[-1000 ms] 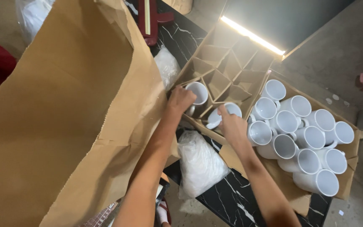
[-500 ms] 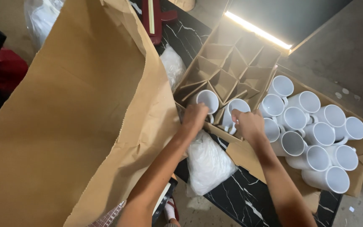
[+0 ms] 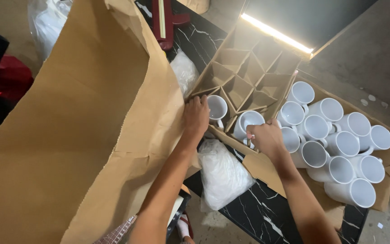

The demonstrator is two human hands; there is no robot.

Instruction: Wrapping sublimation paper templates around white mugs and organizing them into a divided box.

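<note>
Two hands at frame centre | your left hand grips a white mug in the divider box | your right hand — closed on second mug

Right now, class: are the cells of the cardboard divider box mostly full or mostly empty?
Mostly empty. The divider box shows bare cardboard cells; only the two nearest hold white mugs, one at each of the hands.

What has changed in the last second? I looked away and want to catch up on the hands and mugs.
Little. The left hand is still on the mug in the divider box, and the right hand still holds the neighbouring mug by its handle. Both mugs sit in their cells as before. The loose mugs in the open box and the brown paper have not moved.
</note>
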